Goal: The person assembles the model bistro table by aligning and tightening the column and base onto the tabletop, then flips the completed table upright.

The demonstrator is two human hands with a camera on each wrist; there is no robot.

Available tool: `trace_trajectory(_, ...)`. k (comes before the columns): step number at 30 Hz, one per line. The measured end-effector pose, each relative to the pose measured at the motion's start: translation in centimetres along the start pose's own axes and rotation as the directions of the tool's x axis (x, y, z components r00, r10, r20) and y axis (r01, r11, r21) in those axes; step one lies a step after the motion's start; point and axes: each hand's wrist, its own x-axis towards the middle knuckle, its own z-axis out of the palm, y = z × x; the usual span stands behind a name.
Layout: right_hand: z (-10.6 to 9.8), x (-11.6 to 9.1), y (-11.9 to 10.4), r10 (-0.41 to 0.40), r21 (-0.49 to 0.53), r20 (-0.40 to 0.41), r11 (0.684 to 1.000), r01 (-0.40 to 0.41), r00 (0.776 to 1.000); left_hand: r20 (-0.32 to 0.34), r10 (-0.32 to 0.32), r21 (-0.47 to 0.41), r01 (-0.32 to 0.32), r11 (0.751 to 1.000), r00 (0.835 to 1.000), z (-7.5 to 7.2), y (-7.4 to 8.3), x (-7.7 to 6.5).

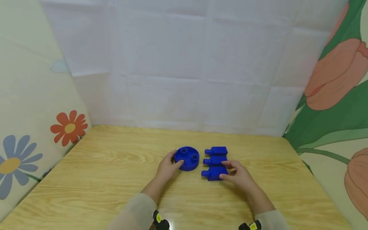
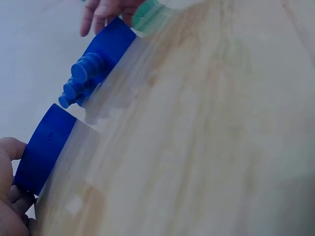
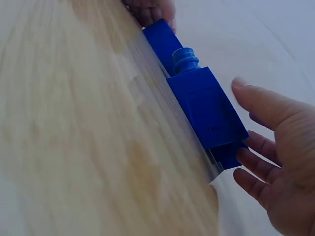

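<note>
A round blue dish-like piece [image 1: 187, 160] with raised round sockets lies on the table. My left hand [image 1: 166, 167] holds it from the left, thumb over the rim and fingers at its side. To its right, 3 blue bottle-shaped pieces with ridged necks lie in a row, necks pointing left: the far one [image 1: 219, 150], the middle one [image 1: 216, 160] and the near one [image 1: 215, 174]. My right hand [image 1: 240, 175] is at their right ends, its thumb and fingers spread. In the right wrist view, the thumb is apart from the near bottle [image 3: 209, 110] and the fingers are beside its base.
The pieces lie on a wood-grain table [image 1: 115, 179]. A white creased sheet [image 1: 172, 64] hangs behind the table's far edge. Flower-patterned cloths stand along the left side [image 1: 26, 95] and the right side [image 1: 339, 127].
</note>
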Motion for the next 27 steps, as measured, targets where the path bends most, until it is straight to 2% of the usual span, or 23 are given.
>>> trace_trajectory(8,0.2,-0.1,0.5,0.009,0.022,0.003,1.0,-0.009,1.0,0.088,0.022,-0.066,-0.016,0.998,0.996,-0.8,-0.3,-0.3)
trace_trajectory(14,0.4,0.0,0.8,0.038,-0.025,0.039,0.999,-0.037,0.999,0.109,0.035,-0.123,-0.022,0.992,0.993,-0.8,-0.6,-0.6)
trace_trajectory(21,0.6,0.0,0.7,0.057,-0.063,0.071,0.997,-0.053,0.996,0.133,0.04,-0.1,-0.027,0.995,0.99,-1.2,-0.6,-1.5)
trace_trajectory(24,0.6,0.0,0.5,0.053,-0.045,0.067,0.998,-0.05,0.996,0.142,0.04,-0.103,-0.026,0.994,0.989,-1.4,-0.3,-1.8)
trace_trajectory(27,0.6,0.0,0.3,0.067,0.014,0.055,0.998,-0.068,0.996,0.146,0.045,-0.106,-0.029,0.994,0.988,-1.4,-0.2,-1.8)
